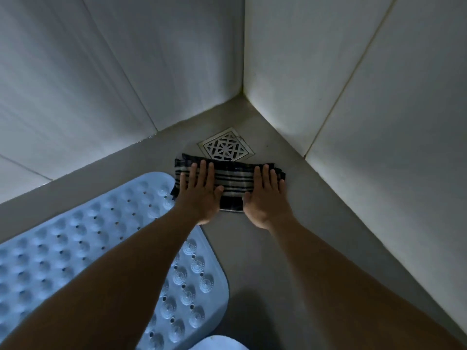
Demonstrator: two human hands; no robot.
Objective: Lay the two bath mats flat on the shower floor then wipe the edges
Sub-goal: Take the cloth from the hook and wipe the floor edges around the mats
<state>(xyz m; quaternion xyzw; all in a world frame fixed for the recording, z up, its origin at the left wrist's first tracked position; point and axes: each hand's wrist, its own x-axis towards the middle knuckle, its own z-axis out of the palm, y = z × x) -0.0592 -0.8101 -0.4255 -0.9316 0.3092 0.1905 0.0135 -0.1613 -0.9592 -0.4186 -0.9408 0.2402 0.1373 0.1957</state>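
Both palms flat, left hand (pixel 199 195) and right hand (pixel 266 198) pressing striped cloth (pixel 232 180) on grey floor (pixel 265 248).

The blue bath mat (pixel 75 248) runs off the picture's left and bottom edges, and the left forearm (pixel 113 286) covers a wide strip of it. A second pale mat (pixel 219 344) shows only as a sliver at the bottom edge. The left hand (pixel 199 195) and right hand (pixel 265 200) lie flat, hiding much of the striped cloth (pixel 232 180). The cloth's far edge covers the near corner of the floor drain (pixel 225 146).
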